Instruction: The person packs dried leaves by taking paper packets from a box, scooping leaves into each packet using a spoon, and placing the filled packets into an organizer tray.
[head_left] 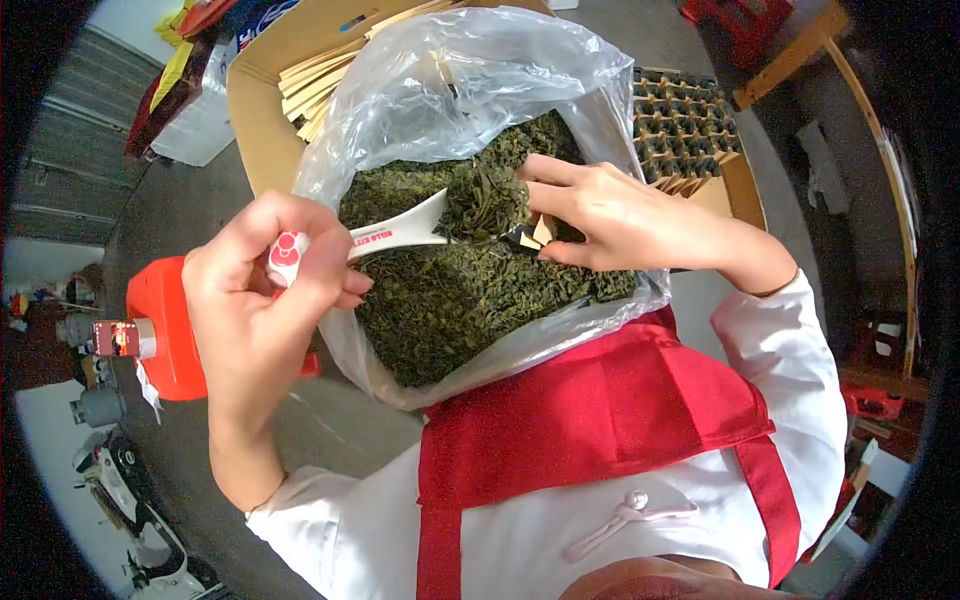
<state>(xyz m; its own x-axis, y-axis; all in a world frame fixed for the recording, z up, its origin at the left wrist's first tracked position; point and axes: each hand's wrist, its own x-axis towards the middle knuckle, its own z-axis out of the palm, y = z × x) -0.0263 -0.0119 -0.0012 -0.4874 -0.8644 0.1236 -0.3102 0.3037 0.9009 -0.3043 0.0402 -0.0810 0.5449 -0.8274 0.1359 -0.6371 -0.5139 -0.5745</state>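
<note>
My left hand [265,280] is closed round the handle of a white scoop [405,228] with red "Hello Kitty" lettering. Dark green dried leaves, looking like tea, are heaped at the scoop's far end [487,203]. Just right of that heap, my right hand [600,215] pinches a small kraft-paper packet [540,235] with a dark part at its edge; my fingers hide much of it. Both hands are over a large clear plastic bag [470,75], its mouth spread wide around a mass of loose leaves [470,300].
Flat kraft-paper pieces [318,90] stand in a cardboard box [262,110] behind the bag. To the right, a carton holds rows of small kraft packets [685,125] with dark contents. A red container [165,320] stands on the left; a wooden frame [885,150] is at far right.
</note>
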